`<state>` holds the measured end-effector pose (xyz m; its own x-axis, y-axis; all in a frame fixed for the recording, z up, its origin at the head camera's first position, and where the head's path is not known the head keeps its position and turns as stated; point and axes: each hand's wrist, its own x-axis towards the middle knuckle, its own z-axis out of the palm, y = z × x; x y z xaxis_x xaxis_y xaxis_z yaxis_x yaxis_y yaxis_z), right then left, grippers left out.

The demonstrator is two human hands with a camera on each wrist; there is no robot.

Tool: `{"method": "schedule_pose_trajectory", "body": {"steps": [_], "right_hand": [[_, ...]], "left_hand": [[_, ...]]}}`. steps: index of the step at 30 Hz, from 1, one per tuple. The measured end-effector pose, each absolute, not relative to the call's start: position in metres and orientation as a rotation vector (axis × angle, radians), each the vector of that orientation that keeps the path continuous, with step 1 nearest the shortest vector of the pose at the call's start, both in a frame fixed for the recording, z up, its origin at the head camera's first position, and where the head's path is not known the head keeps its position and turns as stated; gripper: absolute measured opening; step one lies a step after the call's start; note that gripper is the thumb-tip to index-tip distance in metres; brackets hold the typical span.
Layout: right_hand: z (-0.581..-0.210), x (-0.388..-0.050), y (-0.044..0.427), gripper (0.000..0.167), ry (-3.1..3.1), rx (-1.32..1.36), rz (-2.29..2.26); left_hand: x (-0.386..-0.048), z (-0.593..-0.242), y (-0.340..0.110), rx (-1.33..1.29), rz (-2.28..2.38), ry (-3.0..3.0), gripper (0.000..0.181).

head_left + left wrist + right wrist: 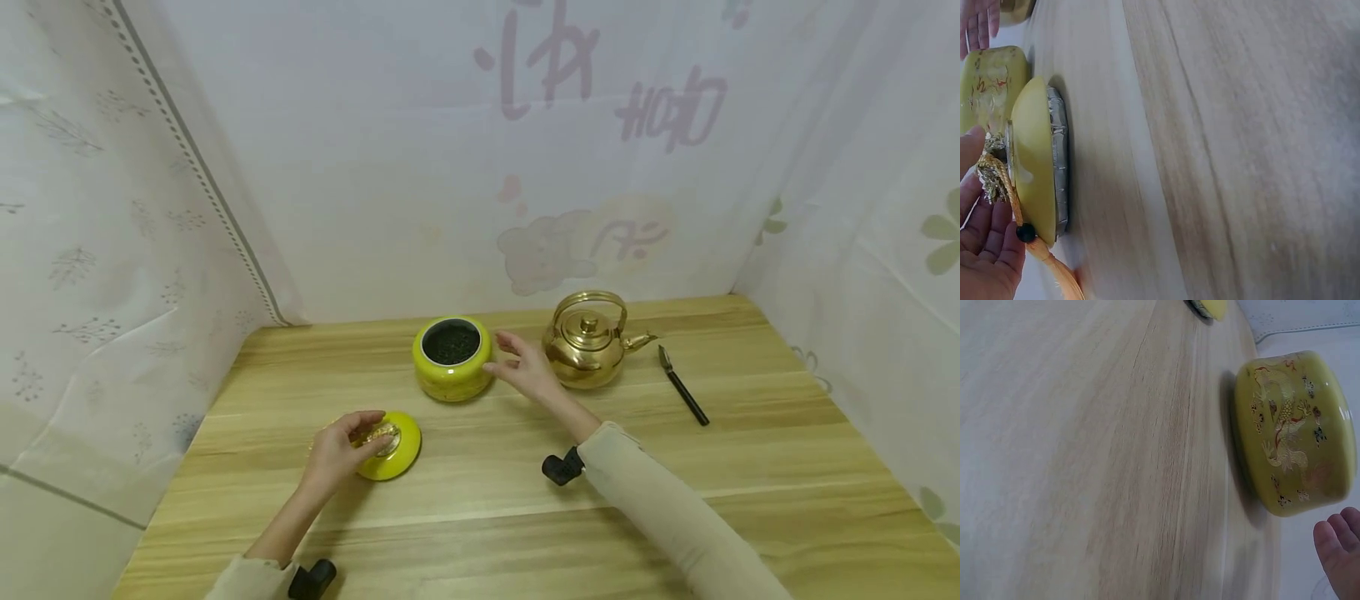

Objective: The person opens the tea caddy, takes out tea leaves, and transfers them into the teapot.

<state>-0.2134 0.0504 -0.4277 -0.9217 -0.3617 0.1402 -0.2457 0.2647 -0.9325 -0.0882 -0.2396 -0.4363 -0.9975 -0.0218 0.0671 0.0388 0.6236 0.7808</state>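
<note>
A round yellow lid (405, 446) with a silver-lined underside lies on the table. Its gold knob (994, 156) carries an orange tassel (1054, 269) with a black bead. My left hand (337, 450) is at the knob, thumb and fingers loosely spread on either side of it; firm contact is not plain. Behind the lid stands a lidless yellow jar (453, 382) with dark loose contents (452, 343), and a dragon pattern shows on its side in the right wrist view. My right hand (522, 367) is beside the jar's right side, fingers extended and holding nothing.
A shiny brass teapot (588, 354) stands just right of my right hand, its spout pointing right. Farther right lies a thin dark-handled tool (684, 387) with a metal tip. Patterned cloth (375, 167) hangs behind the wooden table (480, 517).
</note>
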Motion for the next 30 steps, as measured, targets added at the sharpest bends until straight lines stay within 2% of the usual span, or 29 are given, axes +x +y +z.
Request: {"method": "schedule_pose_trajectory", "body": {"steps": [9, 17, 30], "right_hand": [[-0.433, -0.222, 0.036, 0.071, 2.458, -0.644, -1.680], [-0.434, -0.225, 0.028, 0.078, 2.484, -0.585, -1.614], [-0.438, -0.231, 0.025, 0.084, 2.473, -0.533, -1.582]], "left_hand": [[-0.089, -0.440, -0.238, 0.034, -1.175, -2.831, 0.029], [-0.090, -0.442, -0.235, 0.038, -1.089, -2.839, 0.019], [-0.091, -0.438, -0.234, -0.007, -1.016, -2.847, 0.016]]}}
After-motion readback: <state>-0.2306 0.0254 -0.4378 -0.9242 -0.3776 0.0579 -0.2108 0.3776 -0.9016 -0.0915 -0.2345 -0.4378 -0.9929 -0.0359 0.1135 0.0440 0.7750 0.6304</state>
